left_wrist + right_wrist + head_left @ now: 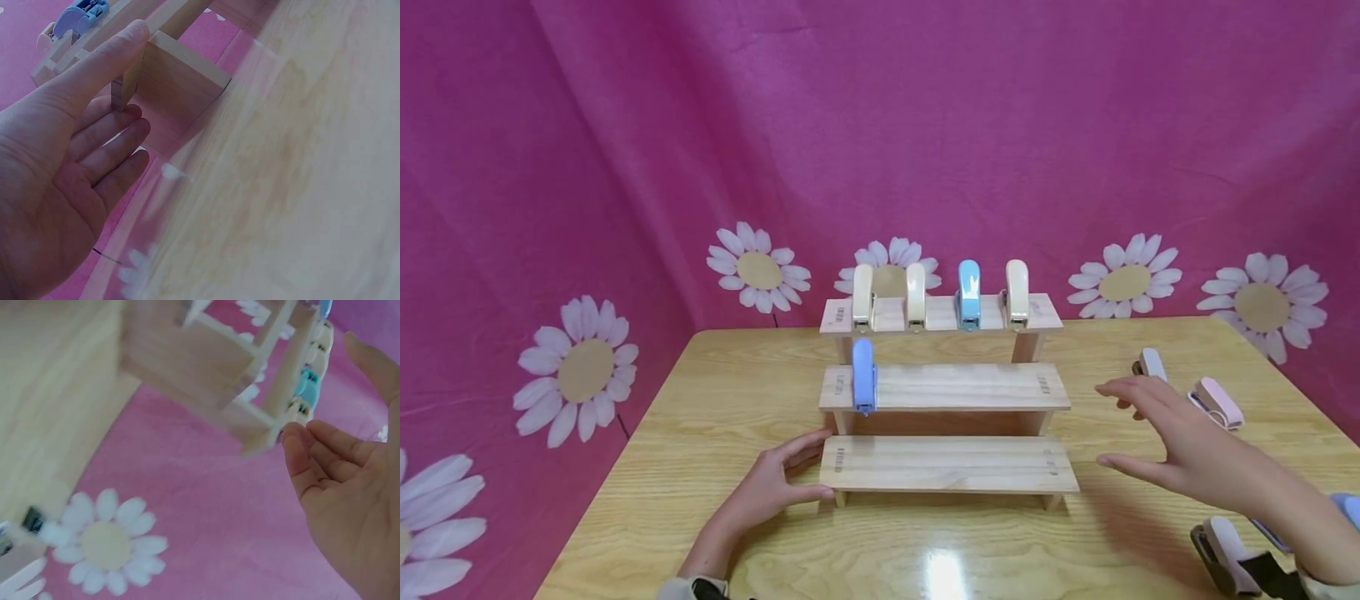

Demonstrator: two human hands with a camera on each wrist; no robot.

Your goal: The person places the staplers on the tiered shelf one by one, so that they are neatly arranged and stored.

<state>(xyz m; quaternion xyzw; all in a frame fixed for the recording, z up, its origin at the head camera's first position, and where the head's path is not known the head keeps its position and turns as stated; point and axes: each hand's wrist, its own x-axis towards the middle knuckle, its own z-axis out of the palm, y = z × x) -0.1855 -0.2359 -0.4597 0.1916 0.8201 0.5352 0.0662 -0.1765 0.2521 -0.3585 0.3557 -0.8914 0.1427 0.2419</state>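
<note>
A three-step wooden rack (950,463) stands on the table. My left hand (767,486) holds the left end of its lowest step, thumb at the front edge and fingers at the back; the left wrist view shows this grip close up. Cream staplers (1017,292) and one light blue stapler (969,292) stand in a row on the top step. A periwinkle stapler (864,375) stands at the left of the middle step. To the right of the rack, my right hand (1187,442) hovers above the table with fingers extended and thumb apart, holding nothing.
On the table's right side lie a white stapler (1152,364), a pink stapler (1221,402) and a pale lavender stapler (1225,546). Part of a blue object (1348,506) shows at the right edge. A magenta cloth (880,125) with daisies hangs behind the table.
</note>
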